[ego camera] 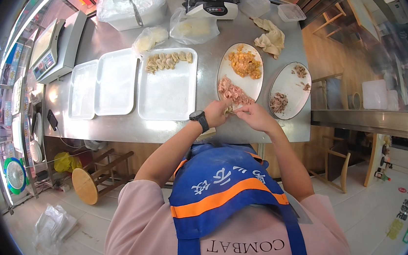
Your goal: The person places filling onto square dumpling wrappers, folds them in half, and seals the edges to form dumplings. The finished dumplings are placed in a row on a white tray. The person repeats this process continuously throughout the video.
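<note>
My left hand [218,113], with a black watch on its wrist, holds a small folded dough wrapper [228,110] at the near edge of an oval plate [255,84]. The fingers of my right hand [255,116] pinch close to the wrapper's right side; whether they touch it is hard to tell. Pink minced meat [232,90] and an orange-yellow filling [245,63] lie on that plate. Beneath my left hand, a pale stack [206,134], probably wrappers, sits at the table edge. A white tray [167,94] to the left holds several folded dumplings [168,60] along its far side.
Two more white trays [114,88] stand left. A second oval plate [294,96] with dark minced filling lies right, below a crumpled cloth [270,38]. Bagged dough [194,27], a lined tub with a strainer [136,14], a black-and-white machine [212,3] and a scale [47,54] stand farther back.
</note>
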{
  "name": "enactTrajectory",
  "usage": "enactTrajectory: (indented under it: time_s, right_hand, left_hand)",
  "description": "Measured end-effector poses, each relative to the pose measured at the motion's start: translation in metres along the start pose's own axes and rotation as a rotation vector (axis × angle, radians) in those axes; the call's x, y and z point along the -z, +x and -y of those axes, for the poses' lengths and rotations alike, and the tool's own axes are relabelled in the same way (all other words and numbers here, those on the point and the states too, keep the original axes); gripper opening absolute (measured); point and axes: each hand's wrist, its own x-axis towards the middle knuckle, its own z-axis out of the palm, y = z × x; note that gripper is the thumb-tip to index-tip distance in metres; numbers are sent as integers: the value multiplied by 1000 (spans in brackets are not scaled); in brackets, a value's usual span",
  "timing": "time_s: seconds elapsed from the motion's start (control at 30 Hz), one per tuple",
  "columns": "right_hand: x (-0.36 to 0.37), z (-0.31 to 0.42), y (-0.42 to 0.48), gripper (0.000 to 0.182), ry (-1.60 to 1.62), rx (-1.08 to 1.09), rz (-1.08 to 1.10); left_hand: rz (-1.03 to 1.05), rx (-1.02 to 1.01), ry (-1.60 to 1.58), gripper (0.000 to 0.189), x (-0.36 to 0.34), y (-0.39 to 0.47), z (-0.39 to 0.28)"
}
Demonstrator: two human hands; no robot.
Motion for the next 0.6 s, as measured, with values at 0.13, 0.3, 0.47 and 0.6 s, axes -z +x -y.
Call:
enactTrajectory:
  time_s: [0.13, 0.3, 0.47, 0.6]
  right_hand:
    - [30, 18, -15, 29, 36, -110, 5]
    - [48, -28, -39, 29, 185, -321, -114]
    - [18, -57, -54, 27, 291, -344, -158]
    - [9, -46, -61, 27, 328, -419, -173]
  left_hand:
    - [-60, -35, -86, 15, 11, 1, 30]
    - [-114, 408, 84, 28, 64, 15, 63]
    - [-253, 221, 462, 58, 120, 43, 110]
    - [31, 180, 769, 50, 170, 56, 112]
